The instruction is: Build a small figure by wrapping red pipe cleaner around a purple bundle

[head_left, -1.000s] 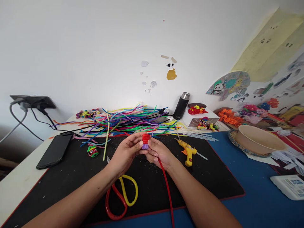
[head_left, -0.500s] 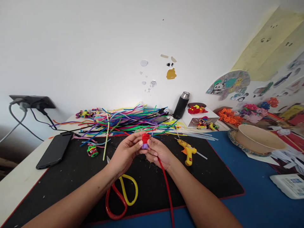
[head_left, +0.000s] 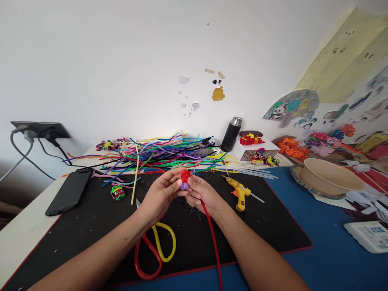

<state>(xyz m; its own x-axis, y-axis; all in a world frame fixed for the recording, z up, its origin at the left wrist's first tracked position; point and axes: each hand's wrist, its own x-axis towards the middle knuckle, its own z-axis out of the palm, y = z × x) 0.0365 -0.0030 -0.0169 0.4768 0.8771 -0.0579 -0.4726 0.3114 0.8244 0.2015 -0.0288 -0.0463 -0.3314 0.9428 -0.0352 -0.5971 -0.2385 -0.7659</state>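
Between my two hands is a small fuzzy piece [head_left: 185,176], red on top and purple below, held above the black mat [head_left: 106,234]. My left hand [head_left: 160,194] pinches it from the left with thumb and fingers. From the right, my right hand [head_left: 203,193] grips the same piece. A long red pipe cleaner [head_left: 214,242] runs down from under my right hand toward the front edge. Scissors [head_left: 148,258] with one red and one yellow handle lie below my left hand, their blades partly hidden by my left wrist.
A phone [head_left: 70,192] and a small green-and-red figure [head_left: 118,192] lie left. Behind my hands spreads a pile of pipe cleaners [head_left: 163,151]. A yellow glue gun [head_left: 241,194], a black bottle [head_left: 231,134], a white box [head_left: 242,152] and a bowl [head_left: 330,178] stand or lie right.
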